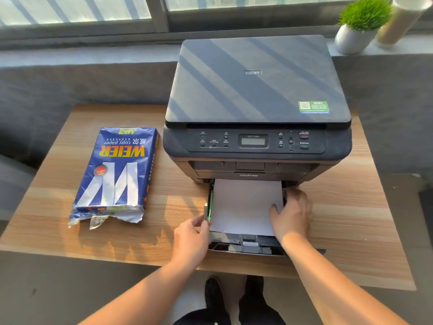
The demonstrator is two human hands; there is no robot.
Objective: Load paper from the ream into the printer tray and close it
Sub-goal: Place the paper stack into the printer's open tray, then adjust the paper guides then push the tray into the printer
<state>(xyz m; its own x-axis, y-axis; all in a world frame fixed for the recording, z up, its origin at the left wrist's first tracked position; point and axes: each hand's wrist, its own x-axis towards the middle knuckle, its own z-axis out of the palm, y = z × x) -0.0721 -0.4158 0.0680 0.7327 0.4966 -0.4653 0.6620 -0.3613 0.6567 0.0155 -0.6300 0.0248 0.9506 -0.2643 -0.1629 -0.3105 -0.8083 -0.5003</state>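
- The left hand (191,240) had its thumb and fingertips pinched narrow on the green guide (209,207) at the tray's left side, touching the left edge of the paper.
- The right hand (291,214) lay loosely spread at the tray's right side, thumb resting on the paper's right edge, the other fingers curled down over the tray wall; it gripped nothing that could be seen.
- The paper (246,205), a white stack, lay flat in the tray, its far end under the printer's front.
- The tray (246,247) stood pulled out of the printer's base toward the person, its front lip past the table's near edge.
- The printer (257,102), dark grey with its scanner lid down, sat on the table's right half.
- The ream (117,174), in a blue wrapper torn open at the near end, lay flat on the table, well left of the printer and apart from both hands.
- The table (351,219) was wood-grained, set against a grey ledge.
- A potted plant (360,24) stood on the sill at the far right, beside a pale cylinder (403,17).
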